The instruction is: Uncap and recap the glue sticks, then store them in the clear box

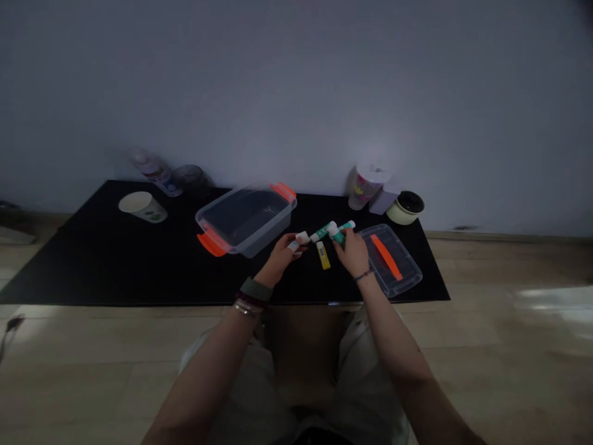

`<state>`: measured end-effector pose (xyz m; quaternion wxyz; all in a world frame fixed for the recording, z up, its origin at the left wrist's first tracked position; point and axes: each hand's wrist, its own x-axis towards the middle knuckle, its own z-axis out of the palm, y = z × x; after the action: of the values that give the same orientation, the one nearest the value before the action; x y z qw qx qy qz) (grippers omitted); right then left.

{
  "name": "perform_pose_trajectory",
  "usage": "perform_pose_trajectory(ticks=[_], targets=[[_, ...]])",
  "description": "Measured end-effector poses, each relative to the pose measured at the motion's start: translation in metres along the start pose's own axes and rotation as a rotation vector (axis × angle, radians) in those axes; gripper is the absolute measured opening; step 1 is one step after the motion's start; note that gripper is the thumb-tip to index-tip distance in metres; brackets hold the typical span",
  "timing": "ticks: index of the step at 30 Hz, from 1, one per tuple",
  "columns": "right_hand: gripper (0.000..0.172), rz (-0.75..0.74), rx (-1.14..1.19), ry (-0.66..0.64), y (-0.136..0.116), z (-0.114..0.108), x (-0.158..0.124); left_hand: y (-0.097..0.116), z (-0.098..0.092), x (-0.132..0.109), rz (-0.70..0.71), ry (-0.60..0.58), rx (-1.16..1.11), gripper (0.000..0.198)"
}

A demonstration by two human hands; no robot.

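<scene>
My left hand (283,252) is closed around small white pieces (302,238), too small to identify, beside the clear box (262,238) with orange latches. My right hand (353,250) grips a green and white tube (336,233). Next to it, two more green and white tubes lie on the black table, one to the left (322,232) and one just behind my fingers (347,225). A yellow stick (323,255) lies between my hands. The clear lid (403,262) with an orange handle rests right of my right hand.
A paper cup (143,207) lies tipped at the left of the table (115,266). Behind it are a bottle (157,173) and a dark round container (192,180). At the back right stand a patterned cup (364,188), a pale box (384,198) and a cream pot (404,210).
</scene>
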<state>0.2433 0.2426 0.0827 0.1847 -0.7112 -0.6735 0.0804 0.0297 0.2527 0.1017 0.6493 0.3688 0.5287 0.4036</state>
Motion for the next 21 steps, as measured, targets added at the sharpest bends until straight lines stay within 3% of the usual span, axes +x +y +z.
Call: perform_pose_trajectory(ticks=[3,6,12,17,21], targets=[[0.032,-0.055,0.311,0.064,-0.004,-0.003,-0.006,-0.002,0.001,0.002,0.023,0.026,0.054,0.024],[0.032,-0.167,0.435,0.025,-0.013,-0.001,-0.010,-0.004,0.004,0.003,0.057,-0.004,0.091,0.024],[0.034,-0.238,0.297,-0.157,-0.024,-0.001,-0.015,-0.011,0.004,0.010,0.118,0.011,0.084,0.033],[0.035,-0.284,0.136,-0.187,-0.024,-0.005,-0.014,-0.017,-0.001,0.019,0.250,0.008,0.208,0.045],[0.032,-0.360,0.071,-0.159,-0.026,-0.005,-0.013,-0.015,-0.002,0.018,0.196,-0.013,0.281,0.050]])
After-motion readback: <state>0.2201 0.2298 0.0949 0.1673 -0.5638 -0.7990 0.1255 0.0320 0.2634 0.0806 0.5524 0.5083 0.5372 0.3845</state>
